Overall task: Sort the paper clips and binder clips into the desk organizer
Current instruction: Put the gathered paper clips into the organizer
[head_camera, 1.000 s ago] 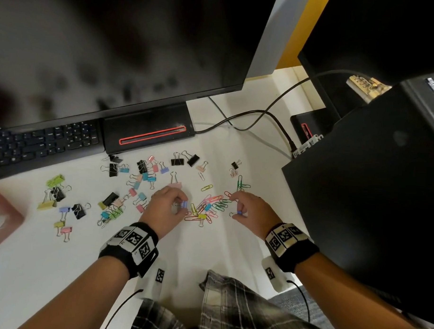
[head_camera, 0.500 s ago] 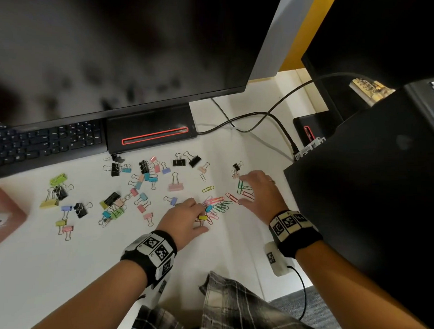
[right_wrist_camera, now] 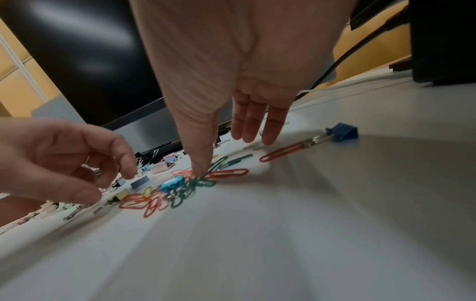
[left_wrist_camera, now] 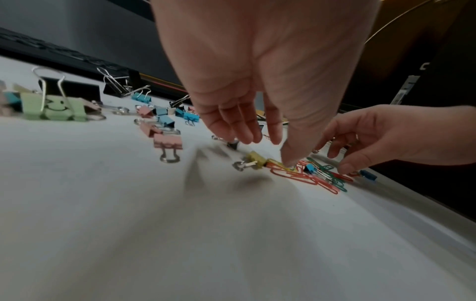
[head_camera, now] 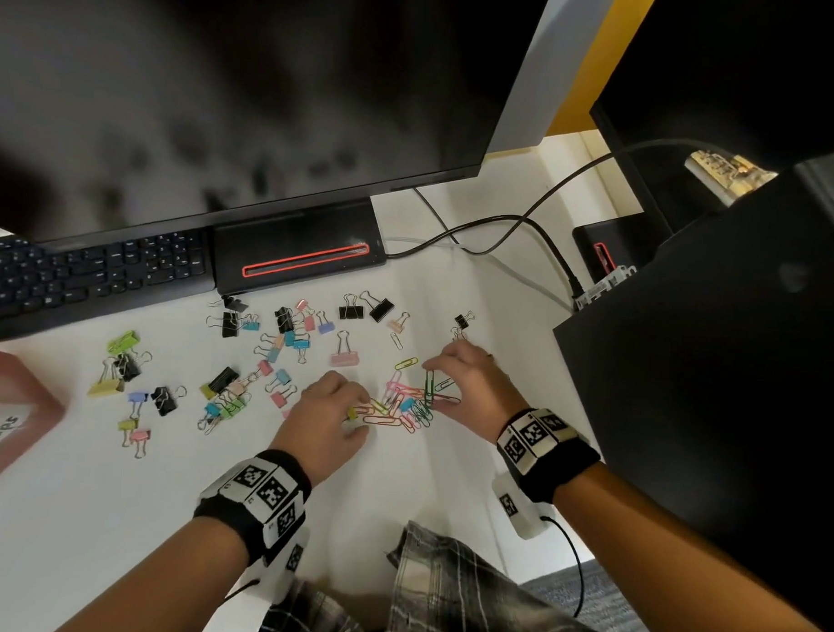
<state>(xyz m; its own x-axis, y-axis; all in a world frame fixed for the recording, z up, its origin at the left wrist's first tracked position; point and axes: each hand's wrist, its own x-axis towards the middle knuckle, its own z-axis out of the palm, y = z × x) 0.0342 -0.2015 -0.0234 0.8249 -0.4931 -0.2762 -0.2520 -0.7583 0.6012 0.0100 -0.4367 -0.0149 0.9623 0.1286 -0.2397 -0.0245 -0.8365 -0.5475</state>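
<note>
Sorting barely begun, by my reading. Desk (head_camera: 447,482) strewn; organizer (head_camera: 19,410) far left of both grips. Binder clips (head_camera: 282,339) lie beyond left hand (head_camera: 326,416); paper clips (head_camera: 407,400) between hands. Right hand (head_camera: 469,388): both grips relaxed, fingertips down, holding nothing.

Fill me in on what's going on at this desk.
A person is sorting clips on a white desk. Both hands are down at a pile of coloured paper clips: the left hand touches its near-left edge, and the right hand presses a thumb on the green ones. Binder clips lie scattered to the left. Neither hand holds anything yet.
</note>
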